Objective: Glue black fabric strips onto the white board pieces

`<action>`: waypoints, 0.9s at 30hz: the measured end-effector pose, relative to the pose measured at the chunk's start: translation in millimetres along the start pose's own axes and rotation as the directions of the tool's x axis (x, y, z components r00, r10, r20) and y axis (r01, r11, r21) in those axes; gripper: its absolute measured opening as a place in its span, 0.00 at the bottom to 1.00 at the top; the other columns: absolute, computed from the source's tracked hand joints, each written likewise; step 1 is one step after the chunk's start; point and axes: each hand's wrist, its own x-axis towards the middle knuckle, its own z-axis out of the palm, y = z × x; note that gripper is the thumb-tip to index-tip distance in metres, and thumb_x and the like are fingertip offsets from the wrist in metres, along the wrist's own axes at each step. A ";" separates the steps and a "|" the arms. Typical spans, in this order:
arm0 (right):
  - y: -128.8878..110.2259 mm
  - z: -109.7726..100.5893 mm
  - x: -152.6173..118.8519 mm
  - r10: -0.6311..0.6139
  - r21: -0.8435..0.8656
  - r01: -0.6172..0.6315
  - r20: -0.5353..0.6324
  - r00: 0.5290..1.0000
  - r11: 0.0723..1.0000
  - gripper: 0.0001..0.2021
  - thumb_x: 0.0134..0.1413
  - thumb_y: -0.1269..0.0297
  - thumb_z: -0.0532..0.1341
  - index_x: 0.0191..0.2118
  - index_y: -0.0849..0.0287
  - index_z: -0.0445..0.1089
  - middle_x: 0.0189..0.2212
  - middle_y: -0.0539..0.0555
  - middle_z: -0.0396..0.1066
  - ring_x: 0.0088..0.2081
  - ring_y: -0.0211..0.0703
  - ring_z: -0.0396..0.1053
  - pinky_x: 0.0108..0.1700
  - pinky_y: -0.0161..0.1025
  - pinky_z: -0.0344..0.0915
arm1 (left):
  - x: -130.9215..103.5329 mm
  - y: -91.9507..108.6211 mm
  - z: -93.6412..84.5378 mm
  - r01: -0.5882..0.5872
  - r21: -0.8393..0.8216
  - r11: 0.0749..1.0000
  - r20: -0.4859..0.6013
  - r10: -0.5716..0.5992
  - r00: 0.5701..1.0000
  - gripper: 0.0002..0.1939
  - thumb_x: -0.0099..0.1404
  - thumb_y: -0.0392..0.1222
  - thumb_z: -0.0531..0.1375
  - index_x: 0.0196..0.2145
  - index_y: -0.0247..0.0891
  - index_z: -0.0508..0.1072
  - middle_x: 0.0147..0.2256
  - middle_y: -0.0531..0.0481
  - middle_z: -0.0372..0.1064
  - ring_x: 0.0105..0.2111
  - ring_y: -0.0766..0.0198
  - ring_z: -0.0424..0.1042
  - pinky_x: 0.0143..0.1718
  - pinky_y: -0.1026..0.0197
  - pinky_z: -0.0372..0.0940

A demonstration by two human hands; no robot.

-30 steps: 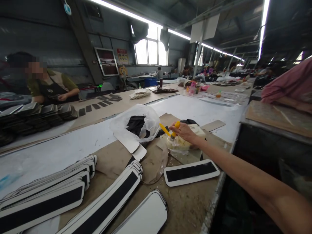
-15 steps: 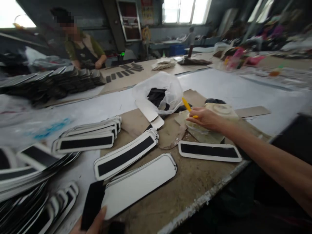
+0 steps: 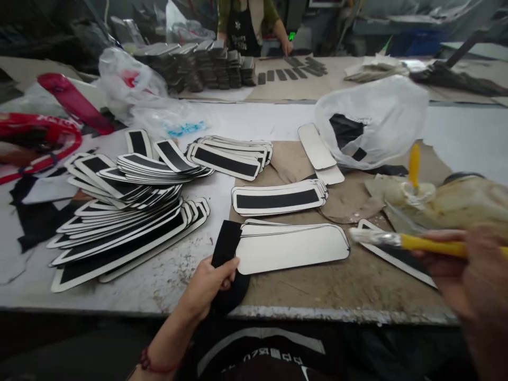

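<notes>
My left hand point(image 3: 212, 280) is closed at the near table edge. It pinches a black fabric strip point(image 3: 227, 243) and the left corner of the top white rounded panel point(image 3: 293, 247), which lies on a small stack. My right hand point(image 3: 456, 270), smeared by motion, is wrapped round the yellow handle of a brush point(image 3: 413, 243). The pale bristles point left, close to the white panel's right end. Beneath the brush lies a white-edged panel with a black centre point(image 3: 397, 256), partly hidden. A second yellow handle point(image 3: 414, 164) stands up by the plastic-covered glue container point(image 3: 468, 201).
Stacks of black-centred panels point(image 3: 130, 227) fill the left side. Another pile point(image 3: 280, 198) lies just beyond the white panels. Farther back are a clear plastic bag point(image 3: 381, 121) with black pieces and dark stacks point(image 3: 206, 66). A co-worker point(image 3: 250, 26) stands across the table.
My view has swung left and down. My right hand has brought the brush away from the glue container, toward the white panels. My left hand still grips the black fabric strip.
</notes>
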 end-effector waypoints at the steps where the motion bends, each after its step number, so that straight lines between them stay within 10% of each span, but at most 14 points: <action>1: -5.9 18.8 -22.3 0.171 0.094 -0.172 0.012 0.985 0.981 0.19 0.56 0.50 0.57 0.22 0.55 0.71 0.26 0.55 0.70 0.26 0.38 0.69 0.28 0.39 0.66 | -2.3 -2.3 -0.5 0.008 -0.024 1.000 0.026 -0.008 1.000 0.19 0.48 0.50 0.66 0.19 0.35 0.63 0.16 0.56 0.59 0.17 0.73 0.54 0.18 0.69 0.48; 5: -21.5 90.0 -93.6 0.280 0.256 -0.375 0.340 0.898 0.891 0.18 0.53 0.48 0.59 0.24 0.58 0.70 0.29 0.54 0.68 0.29 0.40 0.68 0.27 0.35 0.68 | -12.0 -13.6 -4.4 0.038 -0.089 0.995 0.073 -0.032 0.997 0.18 0.49 0.49 0.66 0.19 0.34 0.64 0.16 0.55 0.60 0.17 0.73 0.54 0.18 0.68 0.48; 11: -19.3 136.7 -128.6 0.251 0.255 -0.393 0.449 0.857 0.884 0.17 0.56 0.50 0.57 0.27 0.60 0.69 0.29 0.53 0.66 0.29 0.38 0.67 0.30 0.35 0.67 | -16.0 -24.9 -13.2 0.029 -0.144 0.989 0.129 -0.010 0.992 0.18 0.49 0.49 0.66 0.19 0.35 0.63 0.16 0.56 0.59 0.17 0.73 0.54 0.18 0.68 0.49; 19: -17.0 111.6 -115.5 0.062 -0.094 -0.032 0.336 0.940 0.995 0.14 0.57 0.54 0.57 0.29 0.59 0.69 0.29 0.53 0.67 0.30 0.41 0.67 0.35 0.39 0.64 | -15.0 -27.5 -16.3 0.013 -0.151 0.988 0.114 0.004 0.994 0.18 0.49 0.50 0.66 0.19 0.35 0.64 0.16 0.55 0.60 0.16 0.73 0.54 0.18 0.68 0.49; 27: -21.6 72.2 -89.9 -0.236 -0.379 0.342 0.299 0.925 0.860 0.12 0.60 0.61 0.55 0.27 0.58 0.67 0.27 0.53 0.66 0.33 0.42 0.65 0.38 0.41 0.61 | -13.3 -36.6 -13.9 -0.011 -0.066 0.998 0.019 0.012 1.000 0.19 0.48 0.54 0.66 0.20 0.36 0.65 0.16 0.55 0.61 0.17 0.70 0.55 0.18 0.67 0.51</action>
